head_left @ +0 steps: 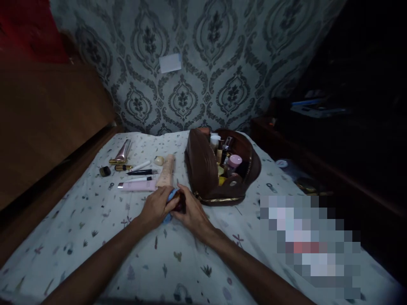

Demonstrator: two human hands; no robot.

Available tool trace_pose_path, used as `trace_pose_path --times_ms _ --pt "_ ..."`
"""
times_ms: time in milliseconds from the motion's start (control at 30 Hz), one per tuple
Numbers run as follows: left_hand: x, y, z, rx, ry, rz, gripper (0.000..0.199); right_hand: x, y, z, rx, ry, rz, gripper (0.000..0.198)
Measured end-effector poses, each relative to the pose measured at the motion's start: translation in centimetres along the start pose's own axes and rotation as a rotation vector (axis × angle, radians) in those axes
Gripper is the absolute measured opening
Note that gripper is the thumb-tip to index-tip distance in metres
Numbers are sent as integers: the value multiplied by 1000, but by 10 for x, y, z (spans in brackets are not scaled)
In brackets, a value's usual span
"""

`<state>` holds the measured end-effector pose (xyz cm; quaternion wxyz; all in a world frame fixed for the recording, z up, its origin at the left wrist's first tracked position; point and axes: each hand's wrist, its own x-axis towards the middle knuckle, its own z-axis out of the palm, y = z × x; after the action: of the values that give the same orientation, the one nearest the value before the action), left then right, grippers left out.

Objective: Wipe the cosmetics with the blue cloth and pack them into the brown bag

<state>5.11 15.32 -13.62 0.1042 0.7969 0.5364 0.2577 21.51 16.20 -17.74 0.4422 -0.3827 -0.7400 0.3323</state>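
Note:
My left hand (155, 209) and my right hand (194, 215) meet in front of the bag, both closed. A light blue cloth (167, 218) is in my left fingers. Between the hands is a small dark reddish item (180, 205), gripped by my right fingers; its kind is mostly hidden. Just beyond my left hand lie a pale pink tube (137, 185) and a peach tube (166, 169). Right behind my right hand stands an unzipped brown cosmetic bag (202, 169), holding several bottles and a pink-lidded jar (234, 162).
Farther left on the patterned sheet (104, 245) lie a metallic pink tube (124, 151), a black pen-like stick (143, 172), a white stick (141, 165), a gold-and-black tube (122, 168) and a small dark cap (104, 171). A wooden panel (47, 127) borders the left. A blurred-out patch covers the right.

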Motion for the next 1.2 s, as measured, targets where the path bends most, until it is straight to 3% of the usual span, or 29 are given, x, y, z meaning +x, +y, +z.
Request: trace_pose_path --times_ms 133,333,500,667,767,867,1000,1100,1200 --pt "2 -4 -2 24 0 -69 41 1 7 2 -58 -5 -29 71" --pt "-1 -13 0 -5 53 -96 52 1 -16 -7 -126 -94 42 53" --pt "-1 -18 0 16 58 -83 56 2 -23 -16 -94 -132 64 55" --pt "-4 -8 -9 157 46 -98 58 3 -25 -15 -133 -115 86 55" --pt "-4 1 -13 210 163 -36 58 4 -24 -14 -137 -106 81 58" --pt "-3 5 -14 209 259 111 58 4 -24 -14 -161 -140 20 55" --pt "0 -1 -8 130 99 272 50 6 -23 -14 -198 -199 -62 47" --pt "1 -6 -4 59 26 224 48 6 -24 -14 -205 -197 -40 41" --pt "1 -6 -4 0 44 163 48 6 -24 -15 -203 -169 -11 40"
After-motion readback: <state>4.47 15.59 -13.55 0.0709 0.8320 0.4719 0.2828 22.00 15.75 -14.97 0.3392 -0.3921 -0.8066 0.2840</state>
